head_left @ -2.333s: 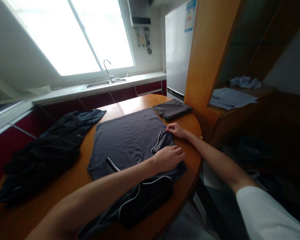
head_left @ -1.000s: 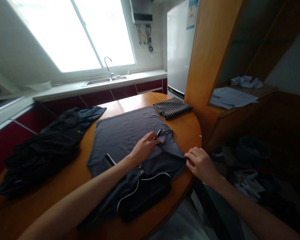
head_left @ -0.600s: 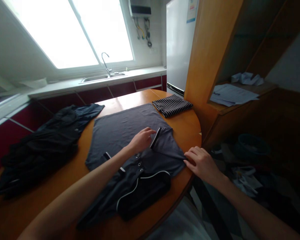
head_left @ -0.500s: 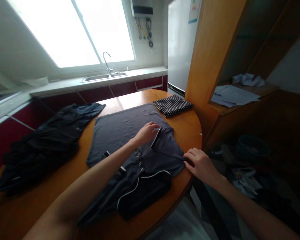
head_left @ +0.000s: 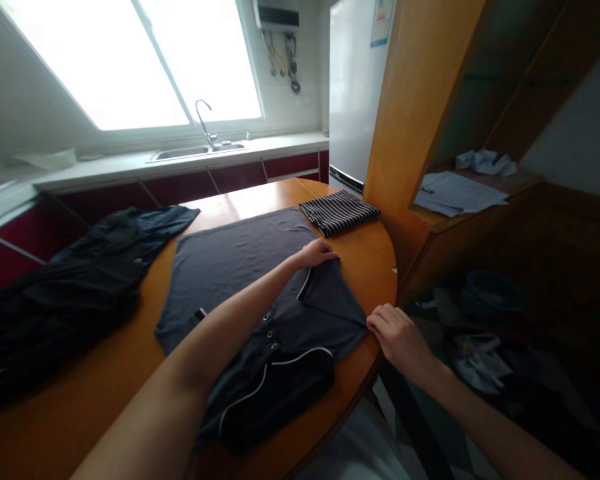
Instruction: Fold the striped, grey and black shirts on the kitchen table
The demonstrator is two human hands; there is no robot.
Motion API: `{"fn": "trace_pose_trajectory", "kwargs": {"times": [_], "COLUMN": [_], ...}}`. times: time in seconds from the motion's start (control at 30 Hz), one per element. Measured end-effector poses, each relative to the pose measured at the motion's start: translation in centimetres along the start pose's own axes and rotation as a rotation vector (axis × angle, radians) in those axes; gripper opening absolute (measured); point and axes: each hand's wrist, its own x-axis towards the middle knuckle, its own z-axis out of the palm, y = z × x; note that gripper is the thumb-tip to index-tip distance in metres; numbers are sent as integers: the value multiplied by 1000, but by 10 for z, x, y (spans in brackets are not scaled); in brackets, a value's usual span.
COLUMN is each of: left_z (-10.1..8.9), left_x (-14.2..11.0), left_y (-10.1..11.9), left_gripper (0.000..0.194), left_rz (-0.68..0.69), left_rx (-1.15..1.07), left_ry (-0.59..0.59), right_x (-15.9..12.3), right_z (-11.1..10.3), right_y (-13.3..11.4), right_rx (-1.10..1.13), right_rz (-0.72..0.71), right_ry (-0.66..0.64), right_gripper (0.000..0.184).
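A dark grey polo shirt (head_left: 240, 253) lies spread on the wooden table, with white-edged trim and several round buttons on its front. Its black collar (head_left: 280, 397) with white piping points towards me. My left hand (head_left: 319, 253) reaches across the shirt and pinches its right edge, near a strip of white-edged trim. At the table's rim, my right hand (head_left: 395, 333) is closed on a corner of the same shirt. The cloth between the two hands is drawn fairly flat. My left forearm hides part of the buttoned front.
A folded black-and-white striped garment (head_left: 339, 212) sits at the table's far right. Dark clothes (head_left: 75, 280) are heaped on the left. The round table (head_left: 375, 267) stands beside a wooden cabinet (head_left: 410, 113) holding papers (head_left: 460, 193). A sink (head_left: 180, 153) is under the window.
My left hand has moved right from the trim to the shirt's edge and closed there. My right hand keeps its hold on the corner. The view has shifted slightly right.
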Motion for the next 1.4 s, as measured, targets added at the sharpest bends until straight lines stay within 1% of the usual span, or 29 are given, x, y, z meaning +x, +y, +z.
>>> {"fn": "trace_pose_trajectory", "kwargs": {"times": [0.1,0.17,0.2,0.3,0.33,0.37,0.4,0.47,0.5,0.53,0.57,0.63,0.7,0.77,0.83,0.9,0.97,1.07,1.2,1.3,1.4], "left_z": [6,7,5,-9,-16,-23,-29,-40,-42,-43,-42,-35,-22,-10,-2,2,2,1,2,4,5], "left_x": [-4,-10,-14,-34,-45,-58,-72,-106,-123,-139,-154,-177,-190,-194,-193,-192,-191,-190,-191,-190,-189], "left_y": [3,5,6,9,11,14,18,27,32,38,43,53,59,60,58,56,56,56,53,49,45], "left_gripper": [31,28,26,22,21,20,18,15,16,18,21,27,27,23,22,22,22,22,22,25,24], "left_rz": [-34,-70,-83,-81,-69,-43,-3,149,230,285,319,333,327,334,306,305,315,336,324,280,280], "left_rx": [24,33,27,-4,-5,2,14,52,78,107,144,237,328,383,417,428,423,376,245,136,85], "left_ry": [63,138,182,318,347,350,321,163,77,17,-15,-3,46,59,96,113,109,109,157,183,216], "right_x": [0,1,3,13,19,28,39,66,81,97,112,138,154,161,161,159,158,158,161,163,166], "right_z": [-1,-5,-8,-15,-16,-14,-10,4,13,24,34,54,72,88,100,108,111,109,98,91,88], "right_y": [1,0,-1,1,3,6,10,22,29,36,42,53,60,66,75,85,94,102,99,94,93], "right_rx": [10,59,101,259,312,357,390,420,421,418,415,397,394,361,318,281,256,252,302,397,476], "right_rz": [-19,-17,-3,53,65,71,75,73,72,63,48,17,5,2,4,18,48,89,139,194,287], "right_ry": [-37,-40,-22,80,107,123,130,126,118,103,91,65,22,-2,-19,-19,8,74,168,240,331], "right_gripper": [15,13,13,18,20,23,25,30,32,34,36,41,45,48,47,47,47,44,29,28,31]}}
